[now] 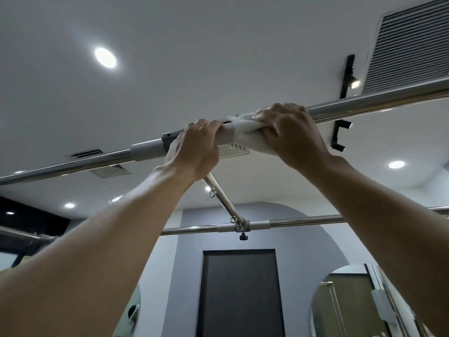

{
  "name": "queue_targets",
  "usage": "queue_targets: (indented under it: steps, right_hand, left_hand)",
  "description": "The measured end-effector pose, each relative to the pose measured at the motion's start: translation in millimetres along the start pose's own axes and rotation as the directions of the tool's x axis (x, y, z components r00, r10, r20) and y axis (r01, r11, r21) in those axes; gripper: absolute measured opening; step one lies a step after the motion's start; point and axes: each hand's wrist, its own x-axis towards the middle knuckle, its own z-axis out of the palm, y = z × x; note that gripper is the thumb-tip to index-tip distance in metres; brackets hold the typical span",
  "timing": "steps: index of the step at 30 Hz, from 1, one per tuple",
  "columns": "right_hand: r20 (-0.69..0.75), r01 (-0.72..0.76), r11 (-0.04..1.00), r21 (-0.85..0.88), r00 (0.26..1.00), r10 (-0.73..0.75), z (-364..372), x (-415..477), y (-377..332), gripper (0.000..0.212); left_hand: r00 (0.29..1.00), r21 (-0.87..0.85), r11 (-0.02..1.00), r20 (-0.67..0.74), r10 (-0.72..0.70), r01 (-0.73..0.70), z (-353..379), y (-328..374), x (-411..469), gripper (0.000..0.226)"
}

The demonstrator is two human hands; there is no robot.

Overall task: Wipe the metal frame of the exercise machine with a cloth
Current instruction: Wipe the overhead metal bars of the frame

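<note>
Both arms reach up to a long, polished chrome tube of the machine's metal frame (376, 104), which runs overhead. The right hand (289, 132) has its fingers curled over the top of the tube and clamps a crumpled white cloth (247, 137) against it. The cloth wraps round the tube, bulges out under the palm and shows on the side facing the other hand.

Just beside that grip, the left hand (194, 147) is closed round a pale grey plastic sleeve (148, 149) fitted over the same tube. A short stretch of sleeve lies bare between the two hands, and the cloth's edge overlaps it.

From beneath the left grip a thinner chrome strut (226, 203) with small eyelet rings slants away to a second horizontal chrome bar (303, 221). It joins that bar at a grey clamp with a small black knob (243, 237) hanging under it.

Above and beyond the right grip are a large white louvred ceiling vent (408, 49) and a black track spotlight (349, 76). Far past the left grip a round recessed ceiling light (105, 57) glows. Well below both hands are a dark rectangular door panel (240, 293) and a rounded wall mirror (345, 305).
</note>
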Motion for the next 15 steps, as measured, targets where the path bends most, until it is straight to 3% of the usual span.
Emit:
queue_targets:
  steps: [6, 10, 15]
  right_hand:
    - [0.069, -0.234, 0.972, -0.005, 0.97, 0.233, 10.2, 35.8, -26.4, 0.026]
    - [0.144, -0.117, 0.993, -0.022, 0.982, 0.119, 43.3, 42.0, -76.4, 0.029]
    - [0.051, -0.087, 0.995, 0.051, 0.995, 0.084, 46.6, 26.8, -84.6, 0.037]
  left_hand:
    - [0.989, 0.082, 0.995, -0.128, 0.074, -0.064, 10.4, -21.6, -3.9, 0.048]
    - [0.992, 0.048, 0.999, -0.128, 0.008, -0.002, 12.8, -48.4, -9.0, 0.042]
    - [0.998, -0.007, 1.0, -0.07, 0.003, -0.003, 2.1, -78.4, -12.0, 0.053]
